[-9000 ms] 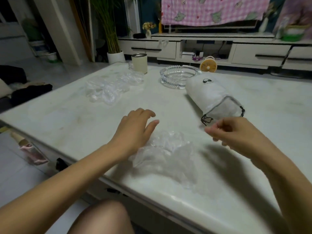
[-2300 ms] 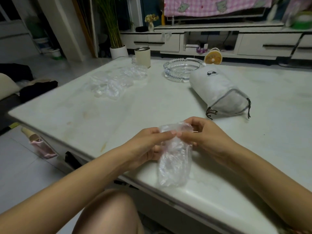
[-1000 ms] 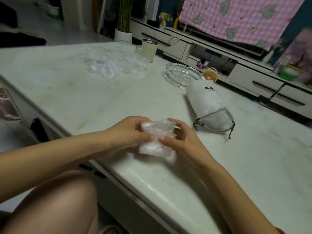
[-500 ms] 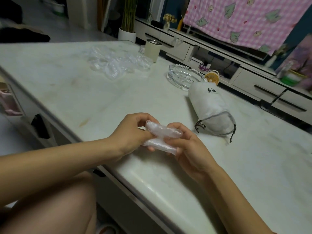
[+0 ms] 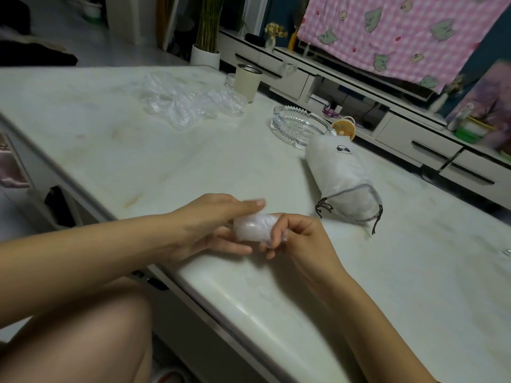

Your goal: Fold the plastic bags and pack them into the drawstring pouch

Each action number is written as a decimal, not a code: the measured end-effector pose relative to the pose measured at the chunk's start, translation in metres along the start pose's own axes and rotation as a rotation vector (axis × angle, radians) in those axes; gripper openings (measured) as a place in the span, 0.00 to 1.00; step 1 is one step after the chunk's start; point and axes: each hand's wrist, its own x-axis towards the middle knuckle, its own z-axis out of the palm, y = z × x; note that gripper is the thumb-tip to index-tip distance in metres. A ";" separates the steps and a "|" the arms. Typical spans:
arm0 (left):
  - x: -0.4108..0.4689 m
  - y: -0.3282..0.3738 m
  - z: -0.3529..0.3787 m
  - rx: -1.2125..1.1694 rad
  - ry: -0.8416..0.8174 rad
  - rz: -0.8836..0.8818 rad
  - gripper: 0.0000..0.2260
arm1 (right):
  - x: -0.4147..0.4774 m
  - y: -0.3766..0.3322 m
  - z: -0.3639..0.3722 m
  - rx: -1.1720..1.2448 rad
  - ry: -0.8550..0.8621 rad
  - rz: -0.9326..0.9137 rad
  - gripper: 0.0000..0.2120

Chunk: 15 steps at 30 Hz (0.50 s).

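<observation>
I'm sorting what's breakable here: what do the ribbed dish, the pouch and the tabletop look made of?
Ribbed dish: clear glass, probably; see-through, with bright glints on its notched rim. Pouch: soft matte white fabric, woven or nonwoven unclear; it wrinkles and has a dark drawcord. Tabletop: pale glossy stone or stone-look; faint veining, sheen along its rounded edge.

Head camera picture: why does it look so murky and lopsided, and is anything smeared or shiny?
Head view: dim, even room light, so shadows stay soft, as beside the drawstring pouch; the thumb tip of the left hand is motion-smeared above the folded bag; the far right background is blurred too; a pale sheen runs along the near edge of the table; the wide-angle view sits tilted, slanting the tabletop.
</observation>
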 end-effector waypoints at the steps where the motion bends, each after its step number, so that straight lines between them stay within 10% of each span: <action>1: 0.000 -0.001 0.001 0.030 0.011 0.014 0.10 | 0.000 0.001 0.001 -0.004 0.000 -0.030 0.27; 15: 0.002 0.001 -0.003 0.647 0.114 0.517 0.09 | 0.000 -0.002 -0.005 -0.271 -0.074 -0.020 0.11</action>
